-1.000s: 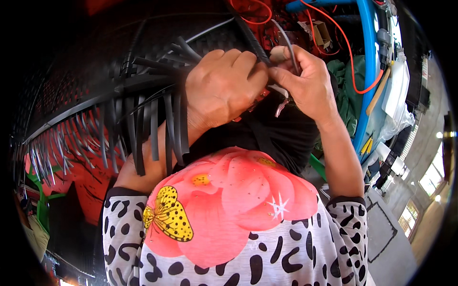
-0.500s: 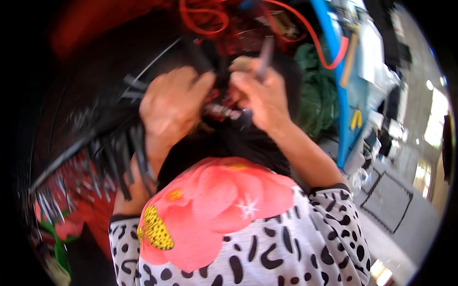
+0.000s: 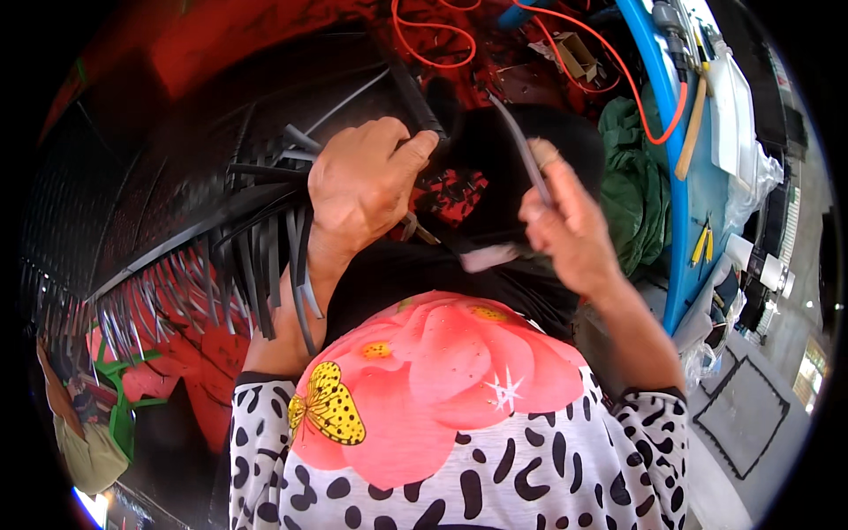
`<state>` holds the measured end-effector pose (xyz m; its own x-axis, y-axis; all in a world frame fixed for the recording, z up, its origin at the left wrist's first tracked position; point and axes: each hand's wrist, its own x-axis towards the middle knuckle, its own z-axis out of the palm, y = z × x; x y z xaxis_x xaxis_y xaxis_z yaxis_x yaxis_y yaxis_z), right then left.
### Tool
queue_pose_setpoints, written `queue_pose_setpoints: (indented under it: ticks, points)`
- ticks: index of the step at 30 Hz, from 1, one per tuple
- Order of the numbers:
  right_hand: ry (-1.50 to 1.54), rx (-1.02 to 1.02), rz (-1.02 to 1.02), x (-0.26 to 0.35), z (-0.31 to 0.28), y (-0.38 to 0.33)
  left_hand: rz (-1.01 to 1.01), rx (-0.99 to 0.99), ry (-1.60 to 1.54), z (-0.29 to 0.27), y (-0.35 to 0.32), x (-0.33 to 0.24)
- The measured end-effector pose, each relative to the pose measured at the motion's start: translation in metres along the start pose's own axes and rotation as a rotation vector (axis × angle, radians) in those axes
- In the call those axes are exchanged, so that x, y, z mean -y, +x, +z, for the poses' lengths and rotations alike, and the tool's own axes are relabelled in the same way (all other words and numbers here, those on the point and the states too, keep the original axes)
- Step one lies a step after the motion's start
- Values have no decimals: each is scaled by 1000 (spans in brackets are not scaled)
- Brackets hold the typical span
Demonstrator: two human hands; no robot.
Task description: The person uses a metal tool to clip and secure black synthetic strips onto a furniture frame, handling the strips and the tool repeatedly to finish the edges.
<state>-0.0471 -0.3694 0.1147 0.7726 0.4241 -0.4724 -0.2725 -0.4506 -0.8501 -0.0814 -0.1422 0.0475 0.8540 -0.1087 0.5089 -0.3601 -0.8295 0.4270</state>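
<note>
My left hand (image 3: pixel 364 181) is closed around a black wrapped bar (image 3: pixel 415 97), part of a dark woven panel (image 3: pixel 159 177) spreading out to the left. Loose black flat strips (image 3: pixel 256 256) hang in a fringe from the panel's near edge, some against my left wrist. To the right, my right hand (image 3: pixel 570 216), slightly blurred, pinches a long flat grey strip (image 3: pixel 519 137) that curves up and away. Between the hands, above my lap, a pale pinkish piece (image 3: pixel 490 257) shows blurred; I cannot make out what it is.
An orange cord (image 3: pixel 583 53) loops across the red floor near a small cardboard box (image 3: pixel 579 57). At right stands a blue-edged table (image 3: pixel 678 230) with a wooden handle (image 3: pixel 693 132) and a yellow-handled tool (image 3: pixel 700 243). Green sheeting (image 3: pixel 632 194) bunches beside it.
My right hand has moved right and toward me, away from my left hand, drawing the grey strip with it. More of the strip shows. The view has shifted slightly.
</note>
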Motion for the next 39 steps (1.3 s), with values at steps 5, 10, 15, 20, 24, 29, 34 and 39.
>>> queue_pose_setpoints:
  ticks: [5, 10, 15, 20, 24, 29, 34, 39]
  points:
    - [-585, 250, -339, 37, -25, 27, 15, 113, -37, -4, 1, 4]
    - [-692, 336, -217, 72, -21, 30, -7, 105, -42, -7, -1, 3]
    - [-634, 362, -4, 88, -17, 34, -12, 100, -49, -9, 0, 3]
    - [-672, 418, 187, 100, -13, 45, -2, 112, -57, -7, -4, 5]
    - [-680, 333, 2, 97, 1, 36, -7, 129, -76, -7, -3, 7]
    - [-555, 177, -103, 56, 17, 21, -22, 141, -92, -5, -2, 7]
    - [5, 169, 305, 68, 19, 25, -19, 159, -107, -12, 2, 7]
    - [-61, 219, 343, 78, 4, 45, -28, 161, -104, -9, 2, 9]
